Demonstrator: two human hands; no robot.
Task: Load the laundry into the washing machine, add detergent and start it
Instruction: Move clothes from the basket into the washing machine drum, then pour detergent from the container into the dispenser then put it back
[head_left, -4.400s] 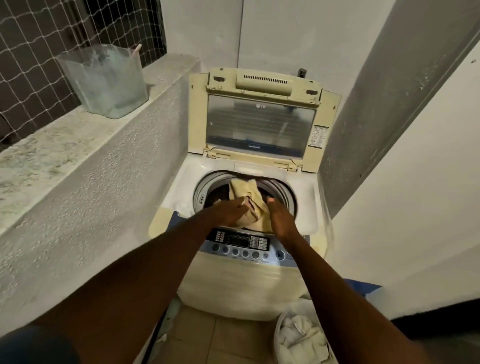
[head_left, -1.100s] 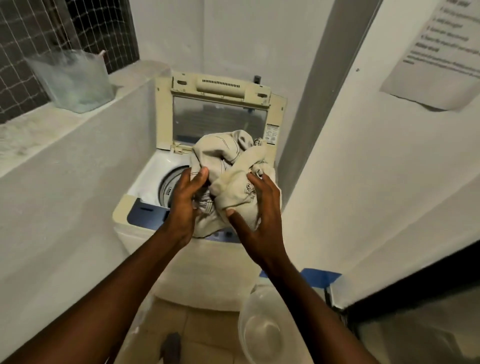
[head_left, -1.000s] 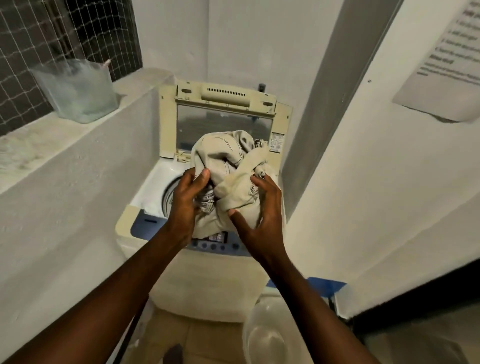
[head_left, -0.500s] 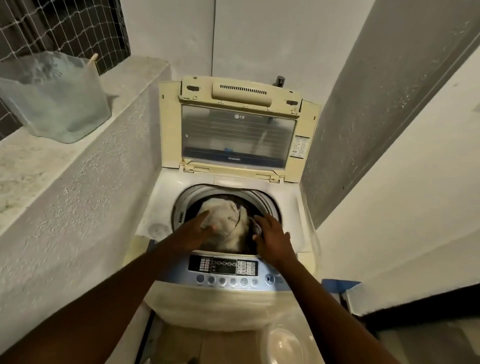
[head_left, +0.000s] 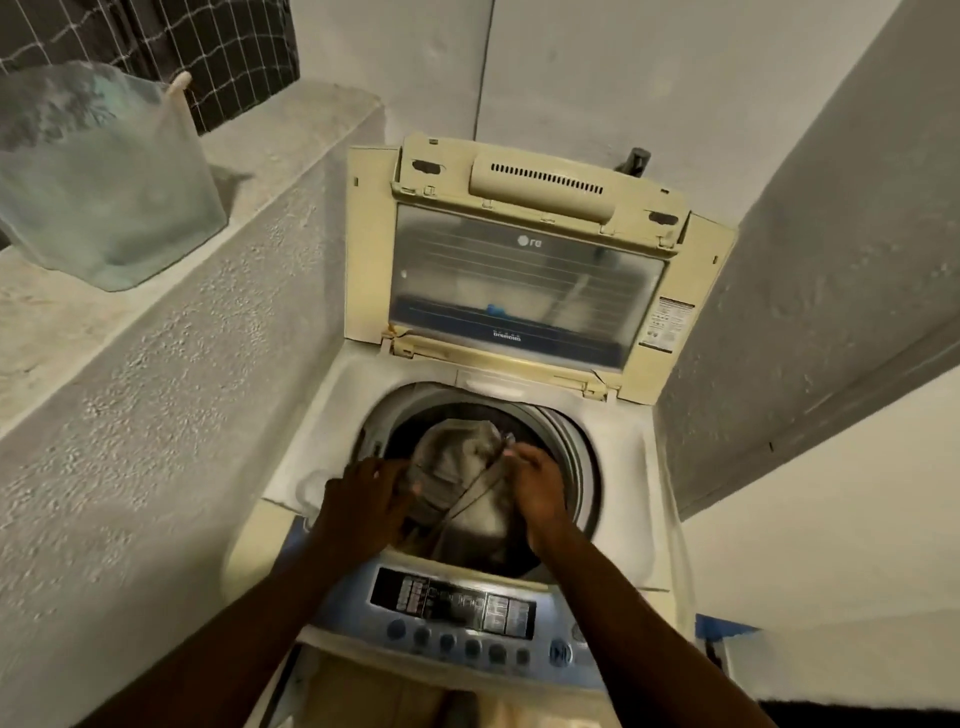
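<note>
A cream top-loading washing machine (head_left: 621, 467) stands below me with its lid (head_left: 524, 270) raised upright. A beige garment (head_left: 457, 467) lies bunched in the drum opening. My left hand (head_left: 363, 499) rests against the garment's left side at the drum rim. My right hand (head_left: 535, 483) grips the garment's right side, where a strip of fabric hangs. The control panel (head_left: 457, 608) with a row of round buttons sits just below my wrists. A translucent tub of pale powder (head_left: 98, 176) with a scoop handle stands on the ledge at the upper left.
A rough concrete ledge (head_left: 171, 332) runs along the left of the machine, with wire netting (head_left: 218, 47) behind it. A grey wall column (head_left: 831, 234) closes in on the right. Something blue (head_left: 719, 626) shows beside the machine's right side.
Both hands carried the beige garment from above the machine down into the drum. The view has tilted down and closer to the drum; the white basket on the floor has left the view.
</note>
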